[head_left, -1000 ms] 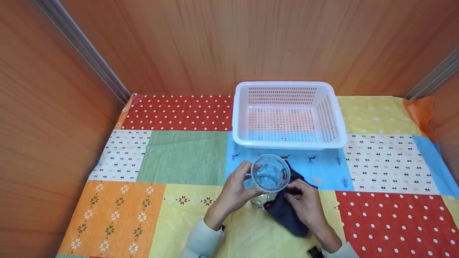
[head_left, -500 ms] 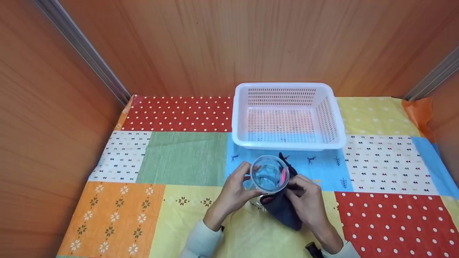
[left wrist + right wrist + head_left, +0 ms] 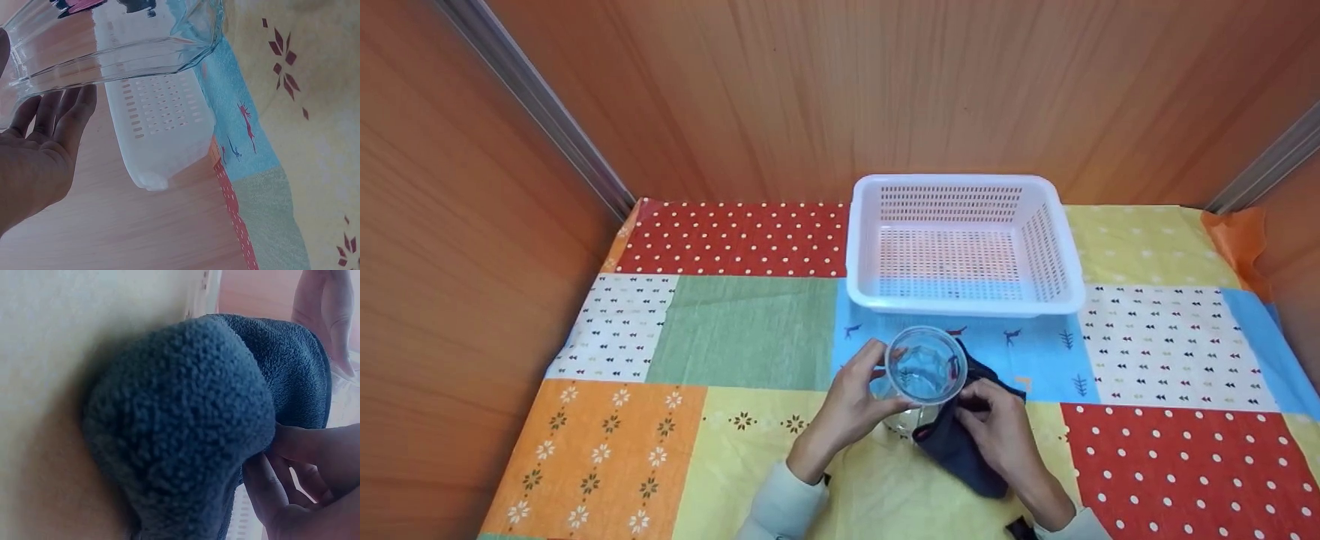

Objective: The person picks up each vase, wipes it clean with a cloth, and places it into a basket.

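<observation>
A clear drinking glass with a faceted lower part is held upright above the patchwork tablecloth. My left hand grips it near the rim from the left; in the left wrist view the fingers of my left hand lie along its side. My right hand pinches a dark cloth against the glass's right side. Close up in the right wrist view, the cloth looks fuzzy and dark blue-grey, hanging from the fingertips. Dark and pink patches show through the glass in the left wrist view.
Just beyond the hands stands a white perforated plastic basket with nothing visible inside. A patchwork tablecloth covers the table. Wood-grain panels with metal corner strips enclose the back and both sides.
The cloth shifted up and left along the glass, with pink showing through, then came back down and right together with my right hand. My left hand and the glass have hardly moved.
</observation>
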Motion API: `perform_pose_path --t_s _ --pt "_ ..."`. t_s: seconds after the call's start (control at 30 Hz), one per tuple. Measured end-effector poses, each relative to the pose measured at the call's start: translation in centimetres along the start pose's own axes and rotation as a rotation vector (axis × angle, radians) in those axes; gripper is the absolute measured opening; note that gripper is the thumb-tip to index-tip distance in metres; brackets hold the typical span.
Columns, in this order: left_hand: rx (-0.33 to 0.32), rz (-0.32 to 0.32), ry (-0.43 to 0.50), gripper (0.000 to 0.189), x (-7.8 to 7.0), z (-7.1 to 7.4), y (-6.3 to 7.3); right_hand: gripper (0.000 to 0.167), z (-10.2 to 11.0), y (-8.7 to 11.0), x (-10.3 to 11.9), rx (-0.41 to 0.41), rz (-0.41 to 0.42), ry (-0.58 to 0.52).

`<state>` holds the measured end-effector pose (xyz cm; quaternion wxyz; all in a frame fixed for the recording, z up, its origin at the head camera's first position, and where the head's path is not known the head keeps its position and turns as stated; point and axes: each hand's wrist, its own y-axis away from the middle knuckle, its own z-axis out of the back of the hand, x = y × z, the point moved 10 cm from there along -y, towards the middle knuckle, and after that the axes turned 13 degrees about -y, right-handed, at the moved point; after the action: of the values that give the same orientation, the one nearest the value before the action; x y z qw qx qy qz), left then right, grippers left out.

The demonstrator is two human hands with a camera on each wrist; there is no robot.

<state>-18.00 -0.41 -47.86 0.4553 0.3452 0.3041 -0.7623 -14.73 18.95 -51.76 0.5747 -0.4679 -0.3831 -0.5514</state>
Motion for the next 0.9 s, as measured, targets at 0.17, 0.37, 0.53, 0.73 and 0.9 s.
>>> perform_pose_path --t_s 0.17,0.37,0.53,0.73,0.9 --pt "-0.005 -0.007 -0.016 0.06 0.0 0.0 0.0 0.026 0.1 0.1 0.5 -0.009 0.016 0.0" --pt "-0.006 -0.018 -0.021 0.062 -0.1 0.2 0.1 0.029 0.3 0.2 3.1 -0.032 0.107 -0.032" --pt "-0.013 -0.032 -0.017 0.055 -0.2 0.2 0.1 0.031 0.7 0.2 5.3 -0.057 0.183 -0.054" --pt "-0.014 -0.026 -0.021 0.056 -0.2 0.3 0.1 0.029 0.7 0.2 5.2 -0.062 0.173 -0.05" --pt "-0.01 -0.02 -0.017 0.06 -0.1 0.2 0.1 0.029 0.4 0.3 3.7 -0.052 0.165 -0.036"
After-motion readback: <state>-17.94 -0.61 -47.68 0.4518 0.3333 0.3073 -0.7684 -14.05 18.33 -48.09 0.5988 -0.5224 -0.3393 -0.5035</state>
